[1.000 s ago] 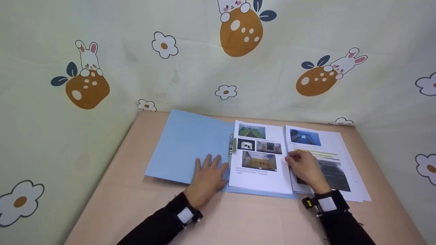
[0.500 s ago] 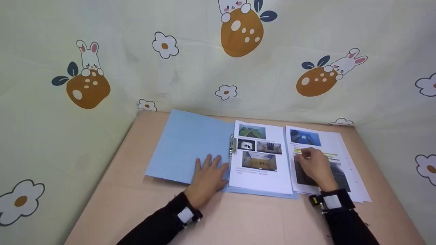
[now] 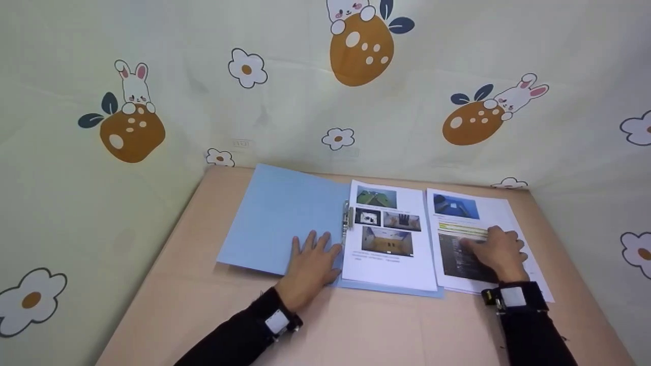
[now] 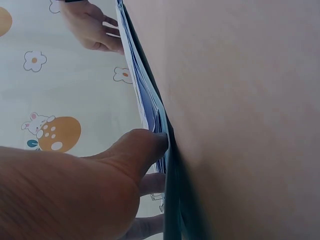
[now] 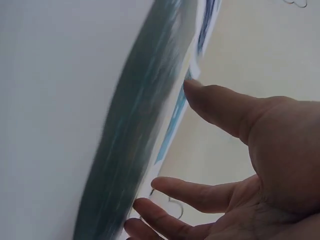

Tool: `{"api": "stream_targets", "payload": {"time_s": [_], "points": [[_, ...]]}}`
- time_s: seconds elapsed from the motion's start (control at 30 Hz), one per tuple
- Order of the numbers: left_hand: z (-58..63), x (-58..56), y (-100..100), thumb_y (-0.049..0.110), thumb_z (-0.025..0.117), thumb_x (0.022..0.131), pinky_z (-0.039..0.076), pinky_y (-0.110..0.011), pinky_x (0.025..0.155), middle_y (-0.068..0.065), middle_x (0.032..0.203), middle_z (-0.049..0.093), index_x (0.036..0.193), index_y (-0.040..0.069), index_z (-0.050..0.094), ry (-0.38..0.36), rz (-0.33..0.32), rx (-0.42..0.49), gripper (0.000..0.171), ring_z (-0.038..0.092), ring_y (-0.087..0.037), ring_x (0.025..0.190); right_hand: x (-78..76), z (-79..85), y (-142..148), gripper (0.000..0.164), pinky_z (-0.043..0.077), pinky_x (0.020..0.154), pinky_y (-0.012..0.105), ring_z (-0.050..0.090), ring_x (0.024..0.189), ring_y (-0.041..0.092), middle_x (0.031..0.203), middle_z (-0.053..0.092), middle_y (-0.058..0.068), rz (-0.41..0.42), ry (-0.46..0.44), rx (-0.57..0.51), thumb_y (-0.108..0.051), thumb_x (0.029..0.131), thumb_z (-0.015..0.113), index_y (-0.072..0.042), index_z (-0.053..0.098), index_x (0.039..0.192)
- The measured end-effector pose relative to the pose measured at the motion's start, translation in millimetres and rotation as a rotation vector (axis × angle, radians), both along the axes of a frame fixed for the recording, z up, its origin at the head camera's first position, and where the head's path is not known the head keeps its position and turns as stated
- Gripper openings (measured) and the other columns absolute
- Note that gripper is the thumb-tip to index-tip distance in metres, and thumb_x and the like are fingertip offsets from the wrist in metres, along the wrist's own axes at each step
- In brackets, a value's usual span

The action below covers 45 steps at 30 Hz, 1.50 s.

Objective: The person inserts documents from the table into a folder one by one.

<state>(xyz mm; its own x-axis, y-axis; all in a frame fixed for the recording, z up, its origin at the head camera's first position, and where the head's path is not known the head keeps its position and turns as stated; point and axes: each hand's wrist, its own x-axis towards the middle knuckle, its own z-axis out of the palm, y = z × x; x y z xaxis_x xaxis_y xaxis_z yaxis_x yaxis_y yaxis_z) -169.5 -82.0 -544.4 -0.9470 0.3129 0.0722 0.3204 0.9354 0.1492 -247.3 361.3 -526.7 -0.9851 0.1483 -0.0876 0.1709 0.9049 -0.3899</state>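
A light blue folder (image 3: 285,213) lies spread out, with a metal clip (image 3: 347,216) along its fold and a stack of printed sheets (image 3: 389,274) on its right half. My left hand (image 3: 309,269) rests on the folder beside the clip, fingers spread. In the left wrist view its thumb (image 4: 147,145) lies at the folder's near edge. To the right is a loose pile of printed pages (image 3: 491,206) with yellow-highlighted lines and a dark picture. Over that pile is my right hand (image 3: 501,254), fingers apart; in the right wrist view its fingertips (image 5: 142,205) are right at the page surface.
A pinkish-beige table (image 3: 366,325) carries everything. Behind it and at both sides hangs a pale curtain (image 3: 290,101) printed with rabbits, orange fruit and flowers. The loose pages lie right against the folder's right edge.
My right hand has moved right, from the gap between the folder's sheets and the loose pages to above the loose pages, and its fingers have spread. The left hand stays where it was.
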Motion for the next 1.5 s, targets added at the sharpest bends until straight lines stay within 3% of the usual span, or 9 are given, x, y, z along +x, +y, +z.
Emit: {"api": "stream_targets", "payload": {"time_s": [0.17,0.4,0.83,1.03,1.23,1.37,1.5], "points": [[-0.7,-1.0,1,0.043,0.082,0.109,0.042,-0.084,0.132,-0.018,0.174,0.060,0.156,0.021,0.070,-0.023,0.013,-0.004,0.054,0.052,-0.053,0.165,-0.4,-0.5,14,0.085,0.045,0.093,0.081,0.045,0.111,0.062,0.116,0.049,0.048,-0.040,-0.021,-0.017,-0.052,0.103,0.082,0.024,0.055,0.129],[-1.2,-1.3,1,0.043,0.083,0.108,0.042,-0.084,0.132,-0.018,0.173,0.061,0.155,0.021,0.071,-0.017,0.017,0.006,0.053,0.052,-0.053,0.165,0.4,7.4,23,0.098,0.042,0.103,0.092,0.039,0.119,0.067,0.126,0.043,0.052,-0.103,-0.103,-0.047,-0.060,0.099,0.085,0.024,0.051,0.138],[1.3,-2.1,2,0.042,0.083,0.108,0.040,-0.083,0.134,-0.018,0.175,0.059,0.156,0.020,0.070,-0.037,0.028,0.010,0.054,0.051,-0.052,0.166,-0.3,9.3,30,0.103,0.045,0.099,0.084,0.039,0.115,0.060,0.123,0.039,0.046,-0.158,-0.124,-0.070,-0.059,0.095,0.090,0.023,0.050,0.142],[1.6,-1.8,1,0.042,0.082,0.108,0.039,-0.083,0.134,-0.018,0.176,0.059,0.157,0.021,0.069,-0.041,0.026,0.013,0.054,0.050,-0.053,0.167,-1.0,11.0,29,0.104,0.044,0.099,0.081,0.044,0.113,0.059,0.122,0.044,0.048,-0.162,-0.066,-0.043,-0.049,0.094,0.095,0.027,0.045,0.146],[1.4,-1.8,1,0.043,0.082,0.109,0.040,-0.083,0.134,-0.018,0.176,0.059,0.158,0.021,0.069,-0.038,0.022,0.005,0.055,0.050,-0.052,0.167,-1.1,10.1,28,0.108,0.037,0.112,0.088,0.049,0.130,0.072,0.142,0.047,0.058,-0.174,-0.026,-0.070,-0.030,0.094,0.095,0.028,0.029,0.158],[1.9,-0.8,1,0.042,0.082,0.109,0.041,-0.083,0.133,-0.018,0.175,0.059,0.157,0.020,0.069,-0.029,0.014,0.004,0.055,0.051,-0.052,0.166,0.0,10.6,31,0.084,0.038,0.111,0.086,0.056,0.134,0.073,0.149,0.052,0.058,-0.172,0.007,-0.078,-0.016,0.100,0.083,0.027,0.035,0.154],[1.6,-1.1,0,0.040,0.082,0.109,0.041,-0.084,0.132,-0.020,0.174,0.059,0.156,0.019,0.069,-0.024,0.002,0.013,0.053,0.052,-0.053,0.165,1.0,11.7,36,0.054,0.048,0.105,0.084,0.062,0.126,0.070,0.143,0.058,0.056,-0.168,0.075,-0.060,-0.006,0.102,0.060,0.028,0.050,0.143]]}}
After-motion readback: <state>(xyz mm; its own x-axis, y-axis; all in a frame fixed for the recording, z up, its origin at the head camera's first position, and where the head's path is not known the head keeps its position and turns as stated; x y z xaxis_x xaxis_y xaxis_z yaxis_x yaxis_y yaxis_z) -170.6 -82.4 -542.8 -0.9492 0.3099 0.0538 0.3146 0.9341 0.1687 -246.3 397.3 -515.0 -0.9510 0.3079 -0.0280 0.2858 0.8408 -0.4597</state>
